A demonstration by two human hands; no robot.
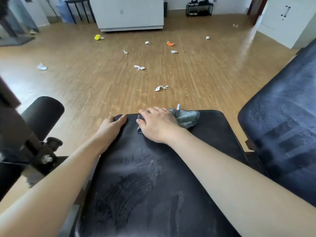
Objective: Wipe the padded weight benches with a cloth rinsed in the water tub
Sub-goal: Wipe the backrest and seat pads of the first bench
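A black padded bench (153, 177) fills the lower middle of the head view, its surface streaked with white dust and wet smears. My right hand (157, 124) presses flat on a grey-blue mesh cloth (187, 118) at the bench's far edge. My left hand (112, 124) grips the far left corner of the same pad. A second black padded bench (282, 134), also dusty, slants up at the right. No water tub is in view.
A black foam roller (43, 112) and metal frame (34, 151) stand at the left. Crumpled paper scraps (139, 67) and yellow (97, 37) and orange (170, 43) bits litter the wooden floor. A white cabinet (130, 12) and shoe rack (199, 8) stand at the back.
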